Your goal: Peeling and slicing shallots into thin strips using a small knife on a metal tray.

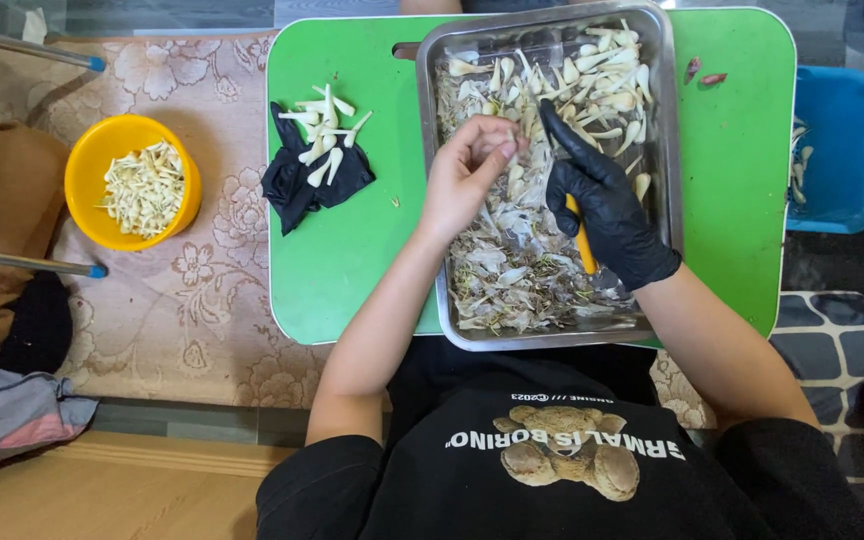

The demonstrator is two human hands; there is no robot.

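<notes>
My bare left hand (467, 175) hovers over a metal tray (668, 150) and pinches a small pale garlic clove (510, 138) at its fingertips. My right hand (607, 215), in a black glove, grips a yellow-handled knife (582, 240) and points its index finger toward the clove. The tray holds many unpeeled cloves at its far end and loose papery skins at its near end. It rests on a green table top (352, 250).
On the green top, left of the tray, lies a crumpled black glove (297, 190) with several peeled cloves (324, 125) on it. A yellow bowl (87, 185) of pale cut pieces stands on the patterned carpet at left. A blue container (837, 150) sits at right.
</notes>
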